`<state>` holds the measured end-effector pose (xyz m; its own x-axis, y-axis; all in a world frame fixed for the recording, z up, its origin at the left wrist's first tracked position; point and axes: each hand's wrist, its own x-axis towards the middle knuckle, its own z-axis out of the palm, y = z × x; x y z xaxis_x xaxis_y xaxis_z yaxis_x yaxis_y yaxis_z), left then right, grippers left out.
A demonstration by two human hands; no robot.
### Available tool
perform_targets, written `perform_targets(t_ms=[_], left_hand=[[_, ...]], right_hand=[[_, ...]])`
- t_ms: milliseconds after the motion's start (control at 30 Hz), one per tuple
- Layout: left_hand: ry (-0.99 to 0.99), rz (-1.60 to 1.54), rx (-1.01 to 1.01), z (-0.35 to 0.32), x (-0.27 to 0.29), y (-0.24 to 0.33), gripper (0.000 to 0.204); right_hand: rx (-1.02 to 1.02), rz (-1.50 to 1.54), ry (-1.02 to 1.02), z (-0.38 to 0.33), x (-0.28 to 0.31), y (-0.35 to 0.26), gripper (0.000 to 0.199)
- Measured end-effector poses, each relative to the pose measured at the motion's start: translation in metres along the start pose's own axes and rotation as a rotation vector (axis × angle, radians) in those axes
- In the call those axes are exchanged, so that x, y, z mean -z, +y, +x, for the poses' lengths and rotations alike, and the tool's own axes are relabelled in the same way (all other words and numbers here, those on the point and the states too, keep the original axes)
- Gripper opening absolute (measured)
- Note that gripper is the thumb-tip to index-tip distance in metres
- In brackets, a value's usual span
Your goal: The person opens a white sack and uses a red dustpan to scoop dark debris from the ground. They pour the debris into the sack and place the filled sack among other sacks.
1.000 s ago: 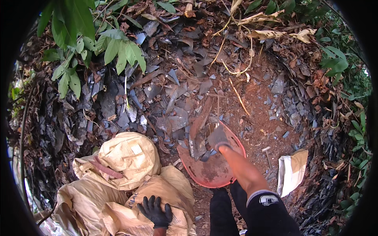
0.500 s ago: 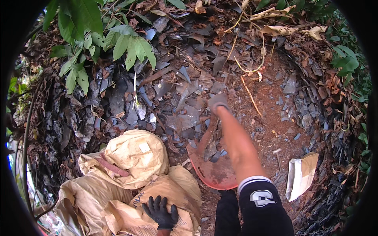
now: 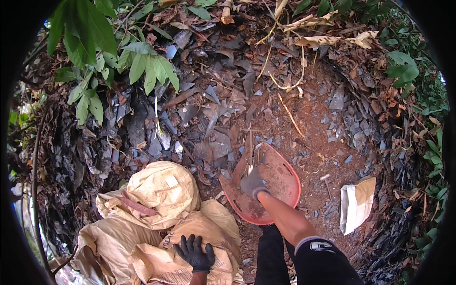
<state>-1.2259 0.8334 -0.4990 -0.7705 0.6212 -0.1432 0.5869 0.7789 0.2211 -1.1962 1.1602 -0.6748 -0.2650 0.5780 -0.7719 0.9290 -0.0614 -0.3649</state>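
We see two gloved hands and one red pan. Our right hand (image 3: 253, 184), in a grey glove, reaches down into the red pan (image 3: 285, 183), which lies tilted on the red-brown soil (image 3: 313, 123) at the foot of a heap of dark flat shards (image 3: 209, 118). The hand rests on the pan's inner face, its fingers curled over a few grey shards; we cannot tell whether it grips them or only presses on them. The bare forearm runs from the dark sleeve at the lower edge up to the pan.

Our left hand (image 3: 194, 251), in a black glove, lies open with fingers spread, palm down on the nearest tan sack (image 3: 209, 228). We count three tan sacks bunched together at lower left: the one under the hand, a rounder, fuller one (image 3: 164, 187) just behind it, and a flatter one (image 3: 107, 242) to its left. A reddish strap (image 3: 137, 205) lies across the round sack.

One smaller bag (image 3: 356, 202), white and tan, lies on its own to the right of the pan, apart from it. Between the pan and that bag we see one small stick-like tool (image 3: 327, 183); its kind is too small to tell. Green leaves (image 3: 142, 66) hang over the shard heap at upper left, and dry brown leaves ring the cleared soil.
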Motion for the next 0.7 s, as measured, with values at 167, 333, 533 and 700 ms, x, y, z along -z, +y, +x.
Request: perform_targets(t_ms=[167,333,533,700], left_hand=[[0.009,0.000,0.006,-0.001,0.005,-0.003,0.041],[0.011,0.033,0.014,0.001,0.001,-0.013,0.041],[-0.015,-0.002,-0.016,0.007,-0.019,-0.003,0.041],[-0.007,0.031,0.011,0.000,-0.015,-0.004,0.042]], right_hand=[[0.028,0.018,-0.009,-0.047,0.073,-0.007,0.059],[0.285,0.254,0.264,0.030,0.084,-0.033,0.049],[0.080,0.156,0.143,0.119,0.089,-0.118,0.058],[0.214,-0.294,0.090,0.117,0.057,-0.071,0.055]])
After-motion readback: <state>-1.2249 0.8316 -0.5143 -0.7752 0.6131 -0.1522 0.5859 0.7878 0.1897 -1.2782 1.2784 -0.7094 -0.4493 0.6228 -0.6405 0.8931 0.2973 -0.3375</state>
